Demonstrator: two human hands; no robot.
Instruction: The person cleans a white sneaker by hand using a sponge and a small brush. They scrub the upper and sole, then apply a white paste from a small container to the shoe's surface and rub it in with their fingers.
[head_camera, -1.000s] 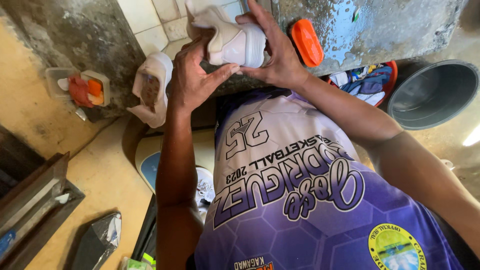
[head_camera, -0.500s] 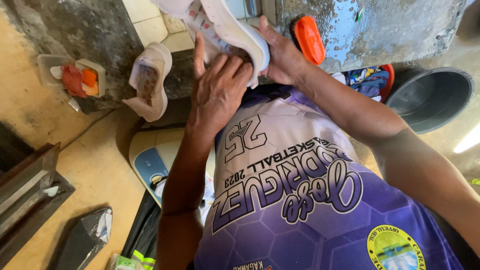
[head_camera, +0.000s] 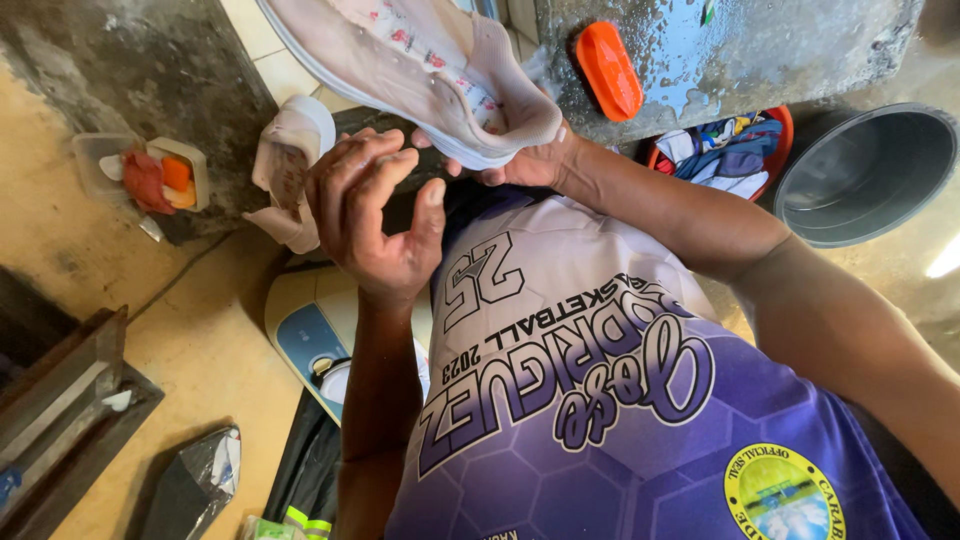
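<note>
Close in front of my chest, my left hand (head_camera: 375, 215) has come off the pale pink shoe (head_camera: 420, 70) and hangs loosely open, fingers curled. My right hand (head_camera: 525, 165) alone now grips the shoe's heel from below, raised higher than before. Beyond: second shoe (head_camera: 290, 165), orange brush (head_camera: 608, 70), grey bucket (head_camera: 865, 175). Nothing obstructs.
</note>
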